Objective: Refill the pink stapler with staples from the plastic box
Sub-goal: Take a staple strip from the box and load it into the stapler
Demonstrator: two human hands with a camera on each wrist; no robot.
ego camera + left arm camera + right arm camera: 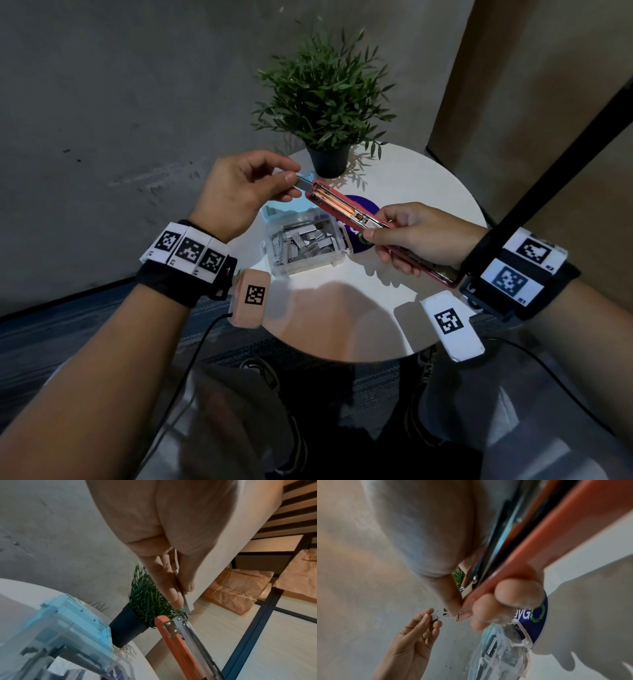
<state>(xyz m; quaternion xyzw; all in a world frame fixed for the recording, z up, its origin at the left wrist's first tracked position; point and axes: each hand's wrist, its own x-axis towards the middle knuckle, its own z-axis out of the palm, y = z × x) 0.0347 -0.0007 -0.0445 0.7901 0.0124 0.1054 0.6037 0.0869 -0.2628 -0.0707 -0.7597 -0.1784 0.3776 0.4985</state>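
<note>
The opened pink metal-railed stapler (346, 209) was gripped mid-body by the right hand (416, 236) above the bench w/ the clear plastic box (305, 240), a stiff, brittle silver staple strip (303, 181) pinched edgewise by the left hand (239, 192) at its front.

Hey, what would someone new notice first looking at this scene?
Probably the opened pink stapler held above the round white table by the right hand, with the left hand pinching a staple strip at its front end. Beneath them sits the open plastic box of staples.
</note>
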